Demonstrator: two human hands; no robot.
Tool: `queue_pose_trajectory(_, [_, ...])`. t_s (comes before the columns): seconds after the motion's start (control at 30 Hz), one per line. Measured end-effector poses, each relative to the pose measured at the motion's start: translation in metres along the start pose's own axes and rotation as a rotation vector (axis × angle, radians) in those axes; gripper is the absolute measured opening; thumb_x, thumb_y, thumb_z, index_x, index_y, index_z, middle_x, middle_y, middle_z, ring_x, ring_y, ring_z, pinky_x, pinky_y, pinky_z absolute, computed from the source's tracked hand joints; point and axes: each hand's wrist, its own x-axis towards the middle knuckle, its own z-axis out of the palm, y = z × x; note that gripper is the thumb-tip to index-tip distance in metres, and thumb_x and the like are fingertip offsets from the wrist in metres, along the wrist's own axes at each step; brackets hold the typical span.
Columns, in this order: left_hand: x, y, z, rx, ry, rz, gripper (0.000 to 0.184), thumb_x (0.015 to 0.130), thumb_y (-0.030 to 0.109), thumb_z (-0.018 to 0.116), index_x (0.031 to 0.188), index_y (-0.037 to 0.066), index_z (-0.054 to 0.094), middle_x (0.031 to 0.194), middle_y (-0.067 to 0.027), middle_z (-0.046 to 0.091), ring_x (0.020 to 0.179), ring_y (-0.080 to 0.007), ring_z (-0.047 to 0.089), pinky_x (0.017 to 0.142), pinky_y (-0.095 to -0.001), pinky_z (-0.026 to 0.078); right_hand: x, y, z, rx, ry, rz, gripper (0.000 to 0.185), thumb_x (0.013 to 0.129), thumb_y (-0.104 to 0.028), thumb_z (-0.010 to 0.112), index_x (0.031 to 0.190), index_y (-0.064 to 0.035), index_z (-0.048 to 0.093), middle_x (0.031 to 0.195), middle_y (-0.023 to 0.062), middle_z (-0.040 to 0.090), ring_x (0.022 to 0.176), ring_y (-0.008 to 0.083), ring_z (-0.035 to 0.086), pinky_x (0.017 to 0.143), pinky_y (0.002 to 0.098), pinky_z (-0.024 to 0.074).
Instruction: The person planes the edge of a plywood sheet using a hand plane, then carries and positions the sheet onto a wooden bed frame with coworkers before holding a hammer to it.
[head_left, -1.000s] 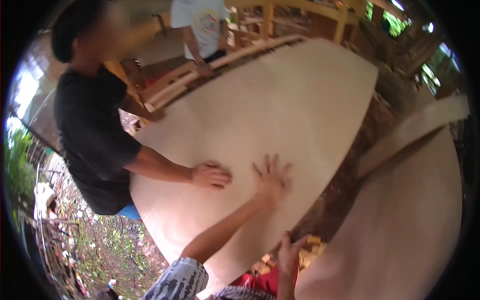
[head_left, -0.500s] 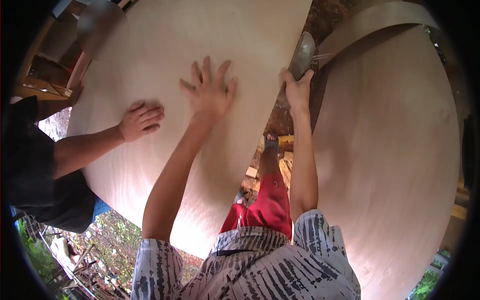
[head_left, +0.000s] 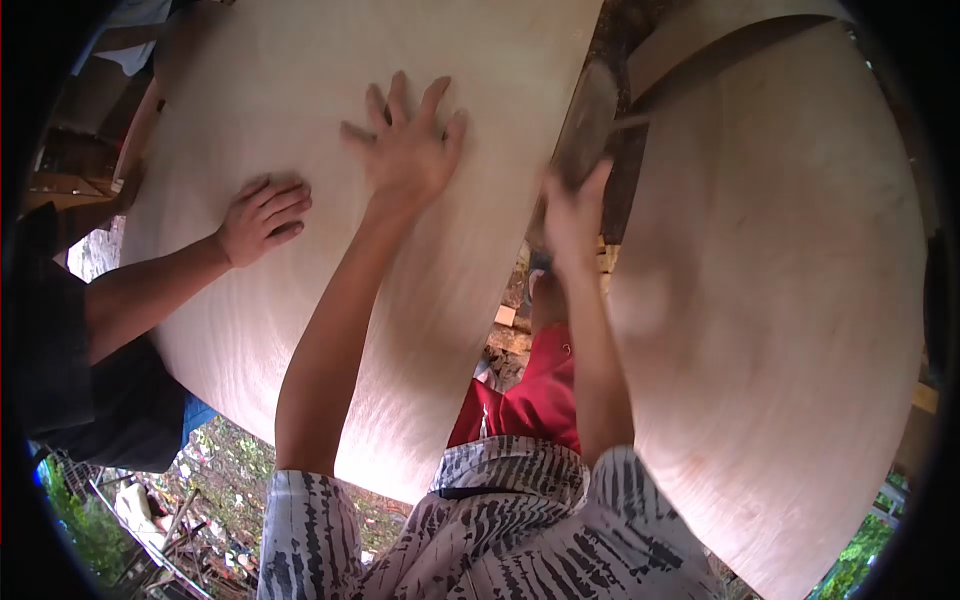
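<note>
My left hand (head_left: 408, 150) lies with spread fingers on a large pale wooden sheet (head_left: 480, 60). At the sheet's right edge, my right hand (head_left: 575, 215) is wrapped round the near end of a long grey tool (head_left: 590, 110), which is blurred by motion. The tool runs along the edge, pointing away from me. A thin pale strand reaches from near the tool towards the right.
A co-worker's hand (head_left: 265, 218) rests on the sheet at the left. A second wooden sheet (head_left: 780, 300) stands to the right, with a curved strip at its top. Wood offcuts (head_left: 508, 330) lie below the gap.
The view has tilted down. My right hand, low by the sheet's edge at first, came up with the grey tool and has since moved slightly back towards me. My left hand stays on the sheet.
</note>
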Motion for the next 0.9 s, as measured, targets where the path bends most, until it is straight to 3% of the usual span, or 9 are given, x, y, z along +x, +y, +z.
queue_pose_trajectory(0.13, [0.000,-0.001,0.004,0.002,0.009,-0.010,0.059,0.099,0.061,0.038,0.152,0.036,0.039,0.165,-0.0145,0.028,0.152,-0.0441,0.021,0.107,-0.0798,0.016,-0.005,-0.021,-0.012,0.210,-0.178,0.160,0.089,0.097,-0.032,0.063,0.158,0.0054,0.012,0.145,0.0278,0.049,0.128,0.0352,0.054,0.106,0.0381,0.0426])
queue_pose_trajectory(0.27, [0.000,0.001,0.004,-0.002,0.004,-0.024,0.059,0.099,0.061,0.037,0.152,0.037,0.039,0.165,-0.0135,0.028,0.152,-0.0435,0.021,0.108,-0.0797,0.016,-0.201,-0.005,-0.011,0.331,-0.183,0.366,0.099,0.092,-0.015,0.072,0.159,0.0013,0.000,0.132,0.0137,0.050,0.120,0.0219,0.053,0.101,0.0371,0.0471])
queue_pose_trajectory(0.37, [0.000,0.003,0.001,0.021,0.009,-0.022,0.059,0.099,0.062,0.038,0.152,0.037,0.039,0.165,-0.0124,0.029,0.152,-0.0428,0.022,0.108,-0.0795,0.016,-0.255,0.005,-0.013,0.339,-0.233,0.343,0.099,0.093,-0.013,0.070,0.159,0.0022,-0.002,0.140,0.0156,0.047,0.125,0.0234,0.050,0.104,0.0364,0.0448])
queue_pose_trajectory(0.5, [0.002,-0.002,0.001,-0.034,-0.011,-0.025,0.059,0.098,0.059,0.041,0.152,0.036,0.040,0.166,-0.0136,0.027,0.152,-0.0435,0.018,0.109,-0.0801,0.014,-0.148,0.032,0.009,0.293,-0.072,0.172,0.099,0.095,-0.014,0.069,0.159,0.0053,-0.005,0.150,0.0202,0.040,0.138,0.0260,0.041,0.112,0.0354,0.0380])
queue_pose_trajectory(0.6, [-0.003,-0.006,0.007,0.011,0.015,-0.009,0.059,0.098,0.062,0.039,0.152,0.039,0.039,0.165,-0.0119,0.029,0.152,-0.0426,0.023,0.107,-0.0804,0.017,-0.002,0.003,0.004,0.146,-0.031,-0.008,0.101,0.094,-0.039,0.067,0.159,0.0073,0.005,0.152,0.0290,0.040,0.136,0.0301,0.045,0.112,0.0353,0.0361])
queue_pose_trajectory(0.67, [0.002,-0.006,0.011,0.022,0.032,-0.013,0.059,0.097,0.062,0.040,0.152,0.039,0.040,0.165,-0.0118,0.029,0.152,-0.0425,0.023,0.106,-0.0809,0.018,0.046,-0.015,-0.004,0.217,-0.166,0.120,0.101,0.093,-0.038,0.069,0.159,0.0070,0.006,0.150,0.0287,0.042,0.133,0.0312,0.047,0.111,0.0354,0.0369])
queue_pose_trajectory(0.77, [-0.002,-0.006,0.012,0.011,0.049,-0.022,0.058,0.097,0.061,0.041,0.151,0.039,0.040,0.164,-0.0122,0.031,0.151,-0.0429,0.023,0.106,-0.0815,0.017,-0.016,-0.010,-0.002,0.152,-0.137,0.107,0.096,0.096,-0.037,0.064,0.159,0.0056,0.006,0.147,0.0281,0.045,0.129,0.0307,0.050,0.109,0.0358,0.0392])
queue_pose_trajectory(0.8, [-0.004,-0.006,0.012,0.008,0.022,-0.030,0.058,0.097,0.061,0.041,0.151,0.039,0.040,0.164,-0.0126,0.031,0.152,-0.0431,0.022,0.107,-0.0814,0.017,-0.073,0.020,0.011,0.130,-0.031,0.069,0.092,0.098,-0.028,0.063,0.159,0.0040,0.003,0.134,0.0235,0.055,0.112,0.0288,0.058,0.101,0.0394,0.0448])
queue_pose_trajectory(0.9, [0.005,0.000,0.000,-0.037,-0.020,-0.048,0.058,0.098,0.058,0.042,0.151,0.037,0.041,0.165,-0.0145,0.028,0.153,-0.0441,0.018,0.109,-0.0810,0.012,-0.232,-0.011,-0.012,0.447,-0.231,0.445,0.098,0.090,-0.014,0.073,0.156,0.0043,0.003,0.137,0.0206,0.047,0.124,0.0284,0.050,0.106,0.0391,0.0411])
